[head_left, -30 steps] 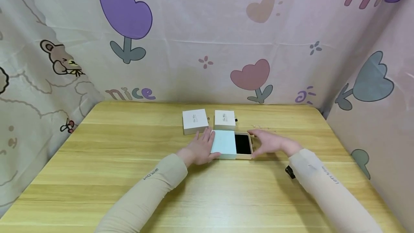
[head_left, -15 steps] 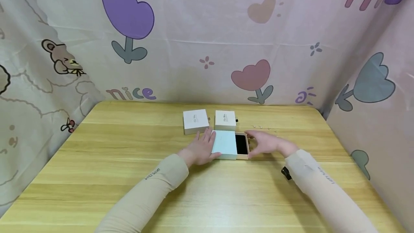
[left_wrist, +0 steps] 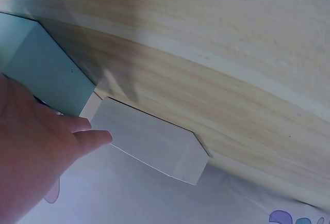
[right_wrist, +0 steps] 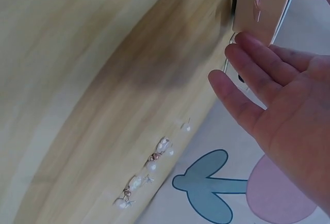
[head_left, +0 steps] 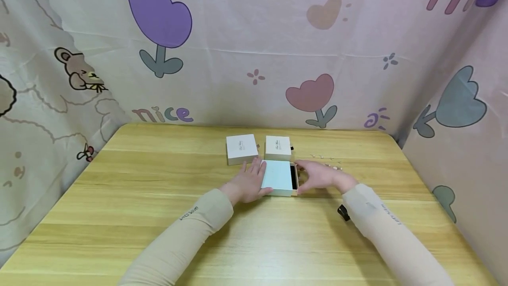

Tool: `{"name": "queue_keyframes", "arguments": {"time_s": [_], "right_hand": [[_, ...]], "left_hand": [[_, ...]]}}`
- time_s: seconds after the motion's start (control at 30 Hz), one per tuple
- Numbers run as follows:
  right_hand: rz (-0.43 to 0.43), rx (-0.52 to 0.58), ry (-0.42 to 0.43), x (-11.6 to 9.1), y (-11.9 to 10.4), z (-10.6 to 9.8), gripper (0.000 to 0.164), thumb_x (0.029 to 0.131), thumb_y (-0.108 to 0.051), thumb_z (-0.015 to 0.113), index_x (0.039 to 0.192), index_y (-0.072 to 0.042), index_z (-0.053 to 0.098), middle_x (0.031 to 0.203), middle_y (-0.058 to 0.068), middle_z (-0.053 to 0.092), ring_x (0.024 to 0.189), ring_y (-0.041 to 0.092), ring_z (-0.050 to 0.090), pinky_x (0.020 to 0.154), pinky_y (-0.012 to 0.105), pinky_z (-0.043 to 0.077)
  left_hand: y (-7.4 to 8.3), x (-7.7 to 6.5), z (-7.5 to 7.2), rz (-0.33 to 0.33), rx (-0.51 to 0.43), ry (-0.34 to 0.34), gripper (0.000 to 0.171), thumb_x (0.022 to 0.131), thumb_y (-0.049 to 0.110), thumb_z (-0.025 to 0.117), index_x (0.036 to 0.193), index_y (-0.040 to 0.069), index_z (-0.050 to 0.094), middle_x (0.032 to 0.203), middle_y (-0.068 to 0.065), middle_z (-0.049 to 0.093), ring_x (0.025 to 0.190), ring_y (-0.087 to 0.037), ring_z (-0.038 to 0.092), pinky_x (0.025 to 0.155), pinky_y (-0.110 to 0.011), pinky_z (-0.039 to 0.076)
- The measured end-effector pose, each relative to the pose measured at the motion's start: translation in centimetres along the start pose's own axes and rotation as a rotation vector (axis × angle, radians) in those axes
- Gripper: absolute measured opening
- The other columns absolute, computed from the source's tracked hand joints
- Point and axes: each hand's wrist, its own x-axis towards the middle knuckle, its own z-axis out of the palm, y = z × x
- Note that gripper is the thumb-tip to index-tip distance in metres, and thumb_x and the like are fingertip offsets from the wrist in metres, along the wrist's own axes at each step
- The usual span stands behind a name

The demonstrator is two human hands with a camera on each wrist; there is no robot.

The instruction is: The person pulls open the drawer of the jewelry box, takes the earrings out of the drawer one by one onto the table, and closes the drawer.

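A light blue slide-out gift box [head_left: 276, 174] lies on the table, its cream drawer [head_left: 295, 179] showing a narrow strip of black lining at the right end. My left hand [head_left: 249, 185] rests against the left end of the blue sleeve with fingers spread, thumb near the front corner. With thumb and forefinger at opposite corners, my right hand [head_left: 318, 175] spans the drawer's outer end. The right wrist view shows the drawer's plain end face [right_wrist: 265, 7] with a small pull loop, the other fingers extended beside it. The drawer's inside is mostly hidden.
Two white gift boxes, a larger one [head_left: 241, 149] and a smaller one [head_left: 278, 147], stand behind the blue box. Several small pearl earrings [right_wrist: 135, 182] lie on the table behind my right hand. A printed curtain [head_left: 238, 34] hangs along the table's back edge.
The drawer has slid left into the blue sleeve, so much less black lining shows. My right hand has moved left with it, while the left hand has stayed at the sleeve.
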Motion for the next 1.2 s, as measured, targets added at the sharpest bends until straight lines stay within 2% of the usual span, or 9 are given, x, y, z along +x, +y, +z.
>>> {"name": "queue_keyframes", "arguments": {"time_s": [0.1,0.3,0.43,0.67,0.8,1.0,1.2], "right_hand": [[0.010,0.028,-0.004,0.1,-0.1,0.1,0.101,0.070,-0.033,0.079,0.145,0.006,0.024,0.137,0.024,0.046,0.126,0.037,0.046,0.108,0.050,0.034],[-0.006,0.088,-0.005,0.5,0.0,0.3,0.102,0.070,-0.030,0.081,0.144,0.008,0.022,0.119,0.017,0.059,0.112,0.030,0.056,0.103,0.047,0.040],[-0.027,0.114,0.003,0.7,0.0,0.6,0.101,0.071,-0.027,0.081,0.144,0.009,0.022,0.112,0.012,0.063,0.109,0.026,0.057,0.103,0.047,0.040],[-0.071,0.153,0.003,0.6,-0.5,0.7,0.099,0.074,-0.019,0.079,0.146,0.007,0.016,0.111,0.012,0.064,0.108,0.025,0.058,0.097,0.045,0.045],[-0.084,0.162,-0.009,0.7,-0.8,0.8,0.096,0.075,-0.019,0.078,0.145,0.008,0.019,0.111,0.012,0.064,0.107,0.024,0.058,0.095,0.043,0.046],[-0.054,0.159,-0.018,0.7,-1.1,0.9,0.096,0.075,-0.023,0.078,0.146,0.005,0.020,0.111,0.008,0.063,0.103,0.018,0.057,0.092,0.038,0.047],[-0.047,0.145,-0.016,0.7,-1.3,1.0,0.094,0.076,-0.023,0.076,0.146,0.005,0.021,0.111,0.008,0.063,0.104,0.018,0.057,0.093,0.039,0.046]], "left_hand": [[0.0,0.0,0.0,-0.002,0.005,-0.004,0.082,0.096,0.059,0.026,0.150,0.000,0.006,0.157,-0.018,0.001,0.146,-0.030,0.002,0.117,-0.050,0.010],[0.0,0.0,0.0,-0.005,0.006,0.001,0.083,0.095,0.059,0.027,0.150,0.000,0.007,0.157,-0.019,0.002,0.146,-0.031,0.003,0.117,-0.050,0.010],[0.1,0.0,0.1,-0.004,0.006,-0.001,0.083,0.095,0.059,0.026,0.150,0.000,0.007,0.157,-0.018,0.001,0.146,-0.031,0.002,0.117,-0.050,0.010],[0.1,-0.1,0.0,-0.005,0.000,0.002,0.083,0.095,0.059,0.028,0.149,-0.001,0.008,0.157,-0.019,0.002,0.146,-0.031,0.003,0.117,-0.050,0.010],[0.1,-0.3,0.0,-0.004,-0.009,0.011,0.083,0.095,0.058,0.030,0.149,-0.002,0.010,0.157,-0.021,0.003,0.146,-0.032,0.004,0.117,-0.051,0.011],[0.0,-0.4,0.4,-0.012,-0.008,0.026,0.083,0.095,0.059,0.029,0.149,-0.002,0.010,0.157,-0.020,0.004,0.146,-0.032,0.005,0.117,-0.051,0.012],[-0.1,-0.5,0.3,-0.021,0.001,0.041,0.084,0.095,0.059,0.030,0.148,-0.003,0.012,0.156,-0.021,0.006,0.145,-0.034,0.007,0.116,-0.051,0.013]]}}
